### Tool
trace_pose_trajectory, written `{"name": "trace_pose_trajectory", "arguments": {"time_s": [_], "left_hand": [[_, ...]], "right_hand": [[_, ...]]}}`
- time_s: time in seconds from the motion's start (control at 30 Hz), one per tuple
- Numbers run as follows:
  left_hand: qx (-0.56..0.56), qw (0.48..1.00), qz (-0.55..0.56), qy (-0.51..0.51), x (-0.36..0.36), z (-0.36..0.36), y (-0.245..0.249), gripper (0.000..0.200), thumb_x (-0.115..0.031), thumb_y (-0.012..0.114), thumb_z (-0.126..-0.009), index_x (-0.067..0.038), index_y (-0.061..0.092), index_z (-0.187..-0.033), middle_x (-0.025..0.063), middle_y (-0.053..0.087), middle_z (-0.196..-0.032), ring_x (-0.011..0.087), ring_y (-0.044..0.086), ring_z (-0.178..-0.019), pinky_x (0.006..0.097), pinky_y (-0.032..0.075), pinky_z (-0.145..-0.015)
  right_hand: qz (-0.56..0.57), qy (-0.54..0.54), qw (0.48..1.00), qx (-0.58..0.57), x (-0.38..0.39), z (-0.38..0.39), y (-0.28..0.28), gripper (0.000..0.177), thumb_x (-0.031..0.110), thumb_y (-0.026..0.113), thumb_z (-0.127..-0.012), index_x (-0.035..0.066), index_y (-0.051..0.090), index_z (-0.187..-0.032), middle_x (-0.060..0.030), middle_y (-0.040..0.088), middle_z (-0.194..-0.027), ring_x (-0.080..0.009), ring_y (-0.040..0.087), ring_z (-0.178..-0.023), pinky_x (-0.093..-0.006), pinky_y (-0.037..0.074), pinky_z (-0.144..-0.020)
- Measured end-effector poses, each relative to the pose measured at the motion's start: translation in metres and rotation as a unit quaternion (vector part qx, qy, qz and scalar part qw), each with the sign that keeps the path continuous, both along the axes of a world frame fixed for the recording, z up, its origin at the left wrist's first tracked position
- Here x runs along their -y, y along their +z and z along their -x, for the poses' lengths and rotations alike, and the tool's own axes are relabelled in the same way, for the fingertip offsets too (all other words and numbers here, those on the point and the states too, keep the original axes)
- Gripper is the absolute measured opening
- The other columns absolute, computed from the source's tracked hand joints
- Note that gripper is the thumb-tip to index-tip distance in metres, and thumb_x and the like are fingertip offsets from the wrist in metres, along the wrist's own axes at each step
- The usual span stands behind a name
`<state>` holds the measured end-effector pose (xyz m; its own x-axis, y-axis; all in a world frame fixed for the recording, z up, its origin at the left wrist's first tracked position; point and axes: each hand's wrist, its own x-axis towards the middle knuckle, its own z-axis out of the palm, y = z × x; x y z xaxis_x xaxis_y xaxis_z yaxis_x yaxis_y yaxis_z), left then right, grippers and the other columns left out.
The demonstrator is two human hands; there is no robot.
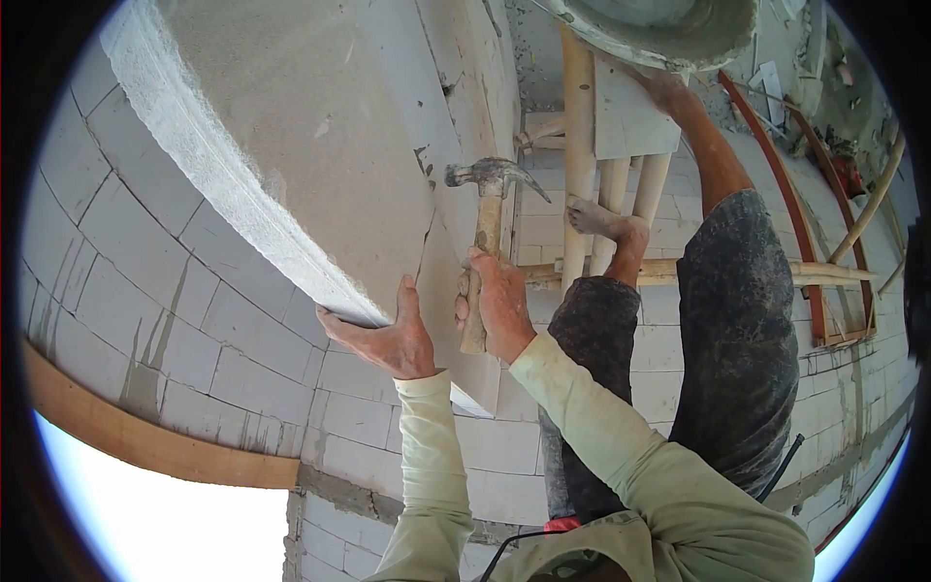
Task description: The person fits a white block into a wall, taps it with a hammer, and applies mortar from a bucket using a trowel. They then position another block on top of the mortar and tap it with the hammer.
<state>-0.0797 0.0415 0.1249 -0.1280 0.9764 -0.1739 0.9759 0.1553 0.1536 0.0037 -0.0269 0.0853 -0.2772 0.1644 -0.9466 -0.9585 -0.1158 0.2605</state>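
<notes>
My right hand (499,306) is closed round the wooden handle of a claw hammer (488,209), whose metal head is uppermost with the claw toward the right. Left of it, my left hand (383,341) rests against the lower edge of a long light-grey block (281,116). Its thumb and fingers are spread, the thumb lying on the block's face. A rough white strip runs along the block's left edge. Behind the hammer is a pale surface with a narrow dark crack and chipped spots.
A mortar-smeared basin (659,34) stands at the top on a board (630,121). Round wooden poles (579,145) support a dusty bare foot (611,223). At right are reddish metal frames (776,155). A block wall (145,252) and a wooden beam (155,427) lie on the left.
</notes>
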Motion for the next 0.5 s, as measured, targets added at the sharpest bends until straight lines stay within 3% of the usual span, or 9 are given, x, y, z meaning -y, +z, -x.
{"name": "trace_pose_trajectory", "arguments": {"time_s": [0.13,0.2,0.3,0.5], "left_hand": [[-0.015,1.0,-0.006,-0.027,0.002,-0.002,-0.001,0.105,-0.022,0.083,-0.065,0.013,0.02,-0.142,0.0285,0.031,-0.141,0.0409,0.031,-0.132,0.0499,0.027,-0.111],[0.0,0.999,-0.018,-0.028,0.002,0.004,-0.003,0.106,-0.024,0.083,-0.063,0.01,0.022,-0.142,0.0269,0.034,-0.136,0.0417,0.034,-0.129,0.0524,0.029,-0.108],[-0.005,0.999,-0.018,-0.028,0.0,0.007,0.0,0.105,-0.025,0.083,-0.062,0.007,0.024,-0.142,0.0257,0.037,-0.131,0.0432,0.038,-0.124,0.0545,0.032,-0.104],[-0.018,1.0,0.02,-0.01,0.0,-0.001,0.006,0.105,-0.025,0.082,-0.065,0.011,0.022,-0.142,0.0308,0.033,-0.139,0.0459,0.033,-0.13,0.0531,0.028,-0.109]], "right_hand": [[0.03,-0.005,0.999,0.042,-0.001,-0.006,-0.005,0.032,0.034,0.054,-0.092,0.003,0.05,-0.099,-0.0058,0.05,-0.068,-0.0171,0.05,-0.046,-0.0336,0.043,-0.042],[-0.072,0.06,0.995,0.026,-0.004,-0.005,-0.004,0.032,0.034,0.054,-0.093,0.003,0.05,-0.097,-0.0049,0.049,-0.066,-0.0169,0.05,-0.045,-0.0331,0.043,-0.041],[-0.085,0.107,0.988,0.069,-0.017,-0.02,-0.01,0.032,0.035,0.054,-0.094,0.003,0.05,-0.099,-0.0042,0.048,-0.065,-0.0161,0.05,-0.045,-0.0326,0.044,-0.04],[-0.138,0.037,0.962,0.234,-0.098,-0.106,-0.015,0.037,0.041,0.057,-0.092,0.005,0.049,-0.096,-0.0049,0.05,-0.068,-0.0155,0.05,-0.044,-0.0323,0.042,-0.039]]}}
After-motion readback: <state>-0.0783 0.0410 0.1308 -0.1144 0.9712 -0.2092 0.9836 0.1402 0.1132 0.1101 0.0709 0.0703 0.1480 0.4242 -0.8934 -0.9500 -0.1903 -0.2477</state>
